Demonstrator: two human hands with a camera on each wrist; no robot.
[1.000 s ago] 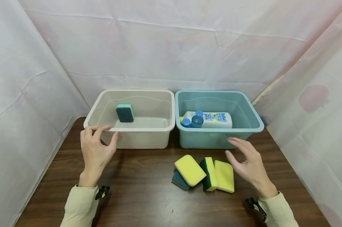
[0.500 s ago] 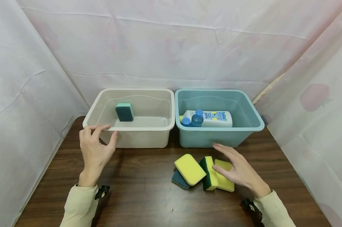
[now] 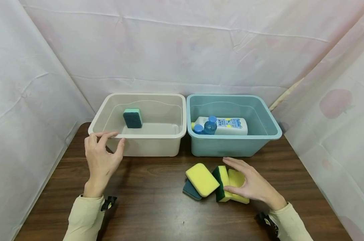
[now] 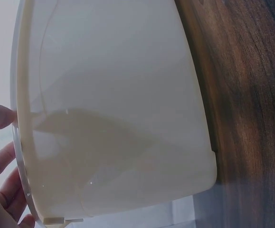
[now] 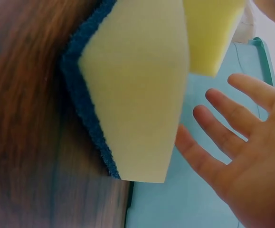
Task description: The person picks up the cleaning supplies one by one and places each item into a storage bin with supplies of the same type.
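Note:
Beside the front left of the beige bin (image 3: 152,147), my left hand (image 3: 100,164) has its fingertips at the rim; the left wrist view shows a fingertip (image 4: 3,117) against it. Over the right end of a sponge pile, my right hand (image 3: 255,184) has its thumb and fingers spread, holding nothing. Below it a yellow sponge (image 3: 235,179) is partly hidden, and an edge-standing yellow sponge with a dark green layer (image 3: 221,189) is beside it. Left of these, another yellow sponge (image 3: 201,180) lies on a dark blue-green sponge (image 3: 191,190).
The beige bin contains a dark-and-mint sponge (image 3: 132,118). Touching or nearly touching it on the right is a blue bin (image 3: 221,147) with a white bottle (image 3: 234,126) and two small blue-capped bottles (image 3: 210,126). Both stand on a dark wooden table (image 3: 152,207) before white curtains (image 3: 182,50).
My right hand has moved left and down, from right of the pile to over the right-hand sponges. The left hand has stayed at the beige bin's rim.

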